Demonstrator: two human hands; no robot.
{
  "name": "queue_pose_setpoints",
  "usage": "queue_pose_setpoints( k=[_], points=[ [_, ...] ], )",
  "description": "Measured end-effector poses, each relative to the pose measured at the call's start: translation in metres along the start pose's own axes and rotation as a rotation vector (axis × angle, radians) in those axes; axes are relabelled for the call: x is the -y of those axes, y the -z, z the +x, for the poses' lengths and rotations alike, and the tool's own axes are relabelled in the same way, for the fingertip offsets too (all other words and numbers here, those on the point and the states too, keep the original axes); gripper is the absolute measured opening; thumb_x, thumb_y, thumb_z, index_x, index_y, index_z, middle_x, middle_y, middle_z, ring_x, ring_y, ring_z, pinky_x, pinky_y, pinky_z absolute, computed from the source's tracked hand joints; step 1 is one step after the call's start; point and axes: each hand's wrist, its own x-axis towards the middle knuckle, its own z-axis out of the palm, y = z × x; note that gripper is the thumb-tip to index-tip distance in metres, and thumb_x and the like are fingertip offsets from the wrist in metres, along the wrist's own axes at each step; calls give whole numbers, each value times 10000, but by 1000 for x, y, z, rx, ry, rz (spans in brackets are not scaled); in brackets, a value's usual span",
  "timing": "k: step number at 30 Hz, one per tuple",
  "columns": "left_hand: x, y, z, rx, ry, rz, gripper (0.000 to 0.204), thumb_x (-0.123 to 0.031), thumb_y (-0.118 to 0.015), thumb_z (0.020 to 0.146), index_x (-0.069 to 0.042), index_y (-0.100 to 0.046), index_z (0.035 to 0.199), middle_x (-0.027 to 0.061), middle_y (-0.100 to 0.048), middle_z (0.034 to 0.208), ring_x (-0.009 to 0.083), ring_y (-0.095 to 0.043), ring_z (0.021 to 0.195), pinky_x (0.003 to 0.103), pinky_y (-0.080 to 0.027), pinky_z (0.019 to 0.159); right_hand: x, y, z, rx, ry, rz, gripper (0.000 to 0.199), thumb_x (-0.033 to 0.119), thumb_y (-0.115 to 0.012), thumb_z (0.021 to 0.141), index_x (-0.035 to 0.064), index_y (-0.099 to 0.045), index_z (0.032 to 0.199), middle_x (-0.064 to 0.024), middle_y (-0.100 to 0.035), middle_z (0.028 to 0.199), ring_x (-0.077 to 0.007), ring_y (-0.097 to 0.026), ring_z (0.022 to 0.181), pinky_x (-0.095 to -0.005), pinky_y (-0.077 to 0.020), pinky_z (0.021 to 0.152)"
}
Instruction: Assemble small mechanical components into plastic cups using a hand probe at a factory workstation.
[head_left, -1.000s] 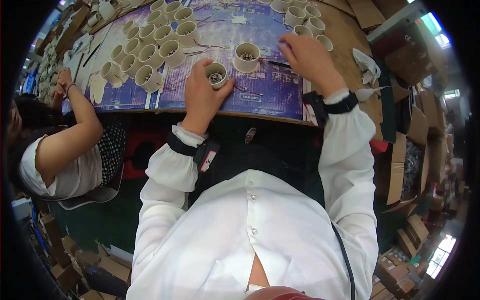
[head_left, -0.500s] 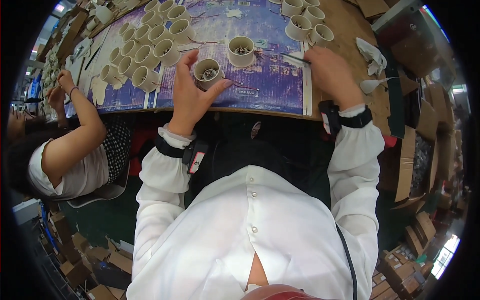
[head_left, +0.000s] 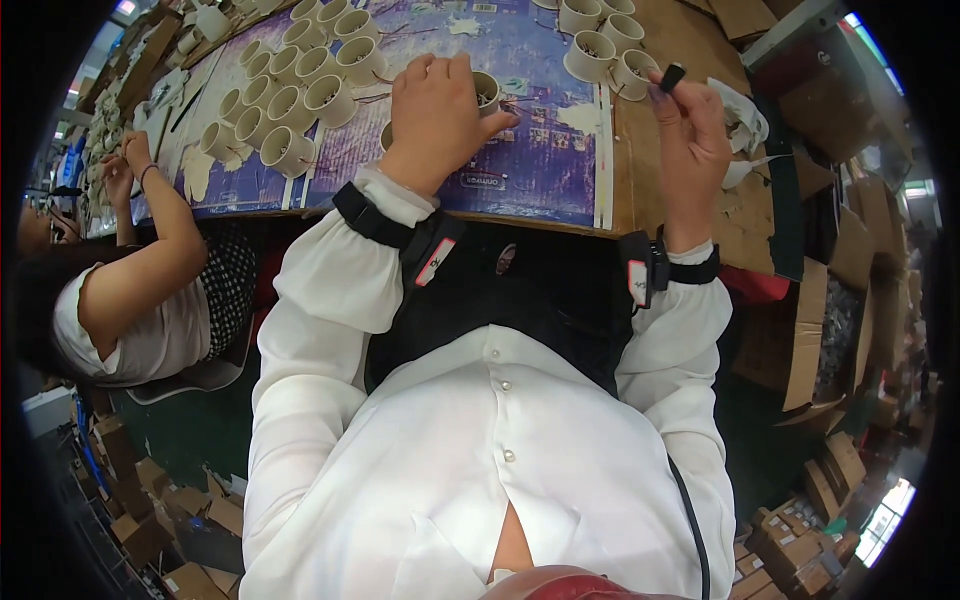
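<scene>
My left hand (head_left: 437,115) reaches over the table with fingers stretched and thumb spread to the right, beside a cream-coloured cup-shaped housing (head_left: 487,88) with small parts inside. The hand covers much of that housing; whether it touches it is hidden. Another cream housing (head_left: 387,136) shows only as a sliver behind my left wrist. My right hand (head_left: 692,140) is raised at the right side of the table, its fingers closed on a slim black tool (head_left: 673,76). The tool appears foreshortened, and I cannot make out its exact kind.
Several cream housings with thin wires (head_left: 324,100) stand in rows at the left, and more (head_left: 590,56) at the far right. A white crumpled sheet (head_left: 745,112) lies beyond my right hand. A co-worker's arm (head_left: 170,215) is at the left. Cardboard boxes (head_left: 810,335) stand at the right.
My left hand has moved right and away from me, from the nearer housing to the farther one. My right hand has moved right with the tool, which has tipped up.
</scene>
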Motion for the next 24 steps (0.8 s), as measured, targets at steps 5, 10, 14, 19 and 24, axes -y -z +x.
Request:
queue_pose_setpoints(
  k=[5,10,14,19,24],
  points=[
    [-3,10,-2,-28,-25,-105,546,-295,-855,649,-76,-596,1077,125,-622,1071,327,-572,1065,423,-470,876,21,-3,-14,-131,-406,261,178,139,-572,986,3,-613,1094,-92,-655,1028,-112,-587,802,-237,-475,761],
    [-9,44,-10,-81,-73,-566,548,-148,-836,688,-88,-569,1163,122,-608,1148,317,-574,1088,392,-464,930,28,-14,-21,-67,-418,604,166,139,-537,1000,16,-558,1109,-132,-672,1042,-161,-633,878,-279,-507,796],
    [-8,58,-21,-90,102,-816,501,-75,-798,676,-93,-582,1128,119,-584,1123,315,-566,1073,367,-484,882,42,-34,-22,84,-344,598,166,99,-555,981,18,-545,1125,-140,-680,1052,-189,-648,940,-301,-517,819],
    [-3,72,-25,-149,56,-708,559,-56,-779,699,-100,-559,1212,123,-554,1150,300,-568,1051,357,-484,881,61,-53,-18,293,-195,323,121,42,-625,919,9,-610,1034,-123,-684,1035,-189,-652,945,-298,-508,822],
    [-6,80,-33,-173,135,-763,567,-36,-771,711,-84,-542,1228,97,-569,1155,247,-591,1043,330,-483,882,73,-65,-13,278,-52,191,84,12,-682,850,24,-663,931,-105,-666,938,-218,-642,870,-300,-493,764]
  ],
)
